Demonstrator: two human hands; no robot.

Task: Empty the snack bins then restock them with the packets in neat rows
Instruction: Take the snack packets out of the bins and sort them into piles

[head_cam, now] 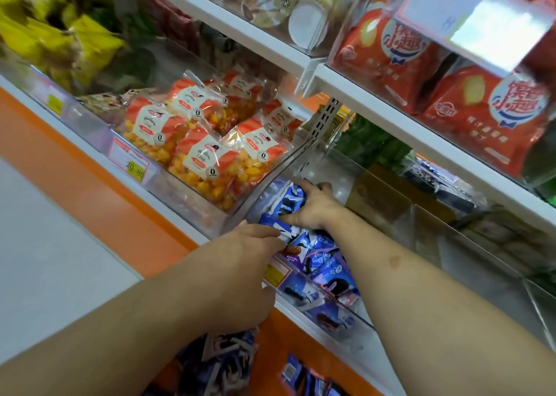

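Both my hands [313, 206] grip blue cookie packets [328, 263] in the clear bin [346, 314]; light, crinkly, probably slippery, so I grab bunches.

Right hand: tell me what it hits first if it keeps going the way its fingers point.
The right hand points up and left, deeper into the clear bin. It already lies on the blue packets; beyond its fingertips comes the bin's clear divider wall, probably first, though depth is unclear.
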